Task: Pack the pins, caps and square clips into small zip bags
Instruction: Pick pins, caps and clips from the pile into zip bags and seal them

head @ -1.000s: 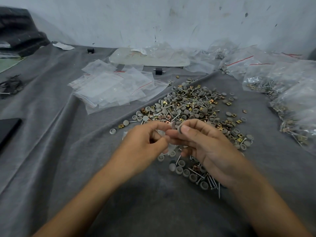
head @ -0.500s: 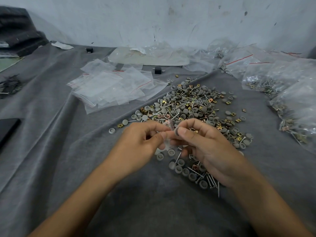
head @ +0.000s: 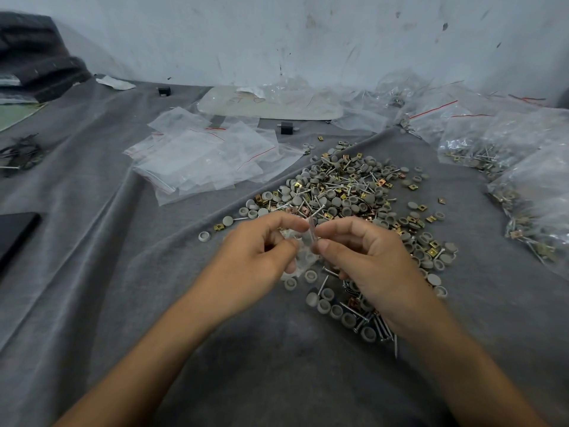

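Grey cloth-covered worktop (head: 92, 272): beyond the left hand (head: 255, 251) lies a stack of empty zip bags (head: 200, 161). That hand pinches one side of a small clear zip bag (head: 303, 257). The right hand (head: 369, 257) pinches the other side, seemingly at the bag's mouth. A heap of pins, caps and square clips (head: 345, 186) spreads beyond and beneath the right hand, and filled bags (head: 508, 149) sit farther right.

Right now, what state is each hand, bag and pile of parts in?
left hand, pinching the small zip bag near its top.
right hand, pinching the same bag's top edge.
small zip bag, held between both hands; open or sealed, cannot tell.
empty zip bags, lying flat in a loose stack.
loose parts pile, spread out, unbagged.
filled bags, holding parts, heaped at the right.
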